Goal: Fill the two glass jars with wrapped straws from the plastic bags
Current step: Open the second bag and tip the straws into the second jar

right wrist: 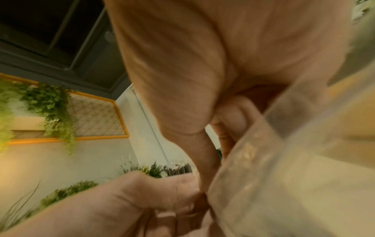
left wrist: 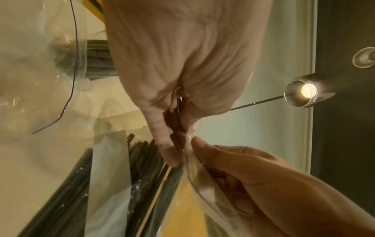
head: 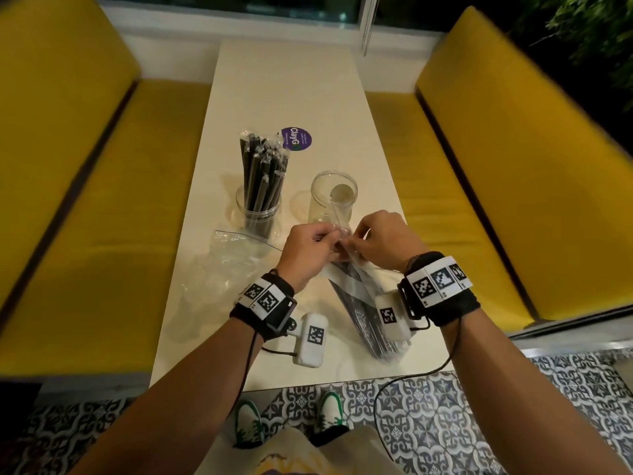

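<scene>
One jar (head: 259,204) is full (black straws); our hands (head: 346,246) pinch the second bag (head: 363,303) open, empty jar (head: 334,197) just beyond.

Café booth: yellow benches (head: 513,173), table (head: 291,97)

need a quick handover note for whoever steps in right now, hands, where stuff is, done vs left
Left hand: pinches the top edge of the full bag.
Right hand: pinches the same edge from the other side; the two look set to pull it open.
Full bag: holds black wrapped straws and lies on the table under the hands.
Left jar: packed with straws, done.
Right jar: no black straws in it, just beyond the hands.
Empty bag: crumpled, left of the hands.
Left to do: open the full bag and move its straws into the right jar.
</scene>
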Available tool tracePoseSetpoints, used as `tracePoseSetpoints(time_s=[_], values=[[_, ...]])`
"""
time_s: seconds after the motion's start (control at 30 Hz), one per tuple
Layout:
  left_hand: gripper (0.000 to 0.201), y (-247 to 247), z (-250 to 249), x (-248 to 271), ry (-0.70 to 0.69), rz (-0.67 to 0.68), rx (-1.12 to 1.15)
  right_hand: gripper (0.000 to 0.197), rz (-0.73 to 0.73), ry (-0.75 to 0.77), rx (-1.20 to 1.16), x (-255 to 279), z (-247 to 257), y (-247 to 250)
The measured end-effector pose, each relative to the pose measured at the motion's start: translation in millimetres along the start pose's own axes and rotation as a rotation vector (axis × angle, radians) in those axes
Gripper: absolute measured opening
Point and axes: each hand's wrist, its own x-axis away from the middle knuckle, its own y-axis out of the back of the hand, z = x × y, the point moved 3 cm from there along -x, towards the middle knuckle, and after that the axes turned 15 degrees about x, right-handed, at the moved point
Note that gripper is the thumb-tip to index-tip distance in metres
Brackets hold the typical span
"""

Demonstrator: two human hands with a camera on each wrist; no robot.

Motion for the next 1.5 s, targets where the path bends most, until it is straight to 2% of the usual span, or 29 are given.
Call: tracePoseSetpoints(time_s=[0.1,0.27,0.37,0.47,0.53,0.67,0.73,0.8,0.9,1.0,1.07,1.17,1.27,1.33,1.37,1.43,1.5], values=[[0.019,0.2,-0.8,-1.6,0.002,0.015,-0.023,0.050,0.000,0.005,0.015,1.1,2.6,-1.7],[0.020,-2.9,-5.8,3.1,0.052,0.096,-0.005,0.041,0.051,0.075,-0.032,2.3,1.0,1.1],[0.019,-2.6,-8.4,2.7,0.053,0.028,-0.001,0.037,0.103,0.027,-0.266,2.3,-1.6,-2.0],[0.016,-7.2,-16.0,1.7,0.087,-0.025,0.075,0.036,0.100,-0.036,-0.614,1.5,-6.1,-7.4],[0.017,-11.2,-21.4,0.6,0.117,-0.054,0.124,0.033,0.056,-0.071,-0.784,1.6,-4.4,-11.9],[0.026,-8.3,-25.5,-2.5,0.147,-0.090,0.216,0.035,-0.137,-0.247,-0.906,-2.3,-15.5,-18.3],[0.029,-6.7,-24.0,-3.3,0.187,-0.034,0.252,0.035,-0.151,-0.293,-0.923,-3.5,-27.9,-20.8],[0.034,-9.9,-20.3,-1.0,0.242,0.023,0.316,0.031,-0.093,-0.265,-0.839,-2.7,-34.4,-23.9],[0.036,-17.5,-13.5,-0.2,0.267,-0.002,0.343,0.033,0.000,-0.168,-0.596,2.1,-32.4,-25.9],[0.035,-19.6,-6.9,-2.8,0.260,0.002,0.363,0.028,-0.004,-0.123,-0.483,3.1,-36.6,-33.4],[0.030,-17.2,-4.1,-3.7,0.258,-0.007,0.425,0.026,-0.014,-0.168,-0.534,4.5,-44.1,-36.8],[0.026,-11.7,0.5,-7.3,0.295,-0.108,0.499,0.023,0.008,-0.299,-0.859,10.3,-53.7,-35.1],[0.028,-14.0,0.4,-9.4,0.286,-0.101,0.388,0.026,0.069,-0.382,-1.154,10.8,-56.7,-36.5],[0.044,-21.8,-9.0,-2.9,0.238,-0.032,0.166,0.027,0.081,-0.454,-1.243,11.3,-54.4,-36.9],[0.046,-24.2,-12.0,0.7,0.194,-0.018,0.020,0.029,0.065,-0.485,-1.272,11.7,-52.8,-36.4],[0.032,-25.0,-13.0,3.9,0.094,0.001,-0.229,0.034,0.009,-0.522,-1.288,14.2,-51.8,-33.8],[0.027,-20.9,-5.1,2.8,0.098,0.031,-0.333,0.032,0.035,-0.496,-1.277,14.6,-49.0,-33.6]])
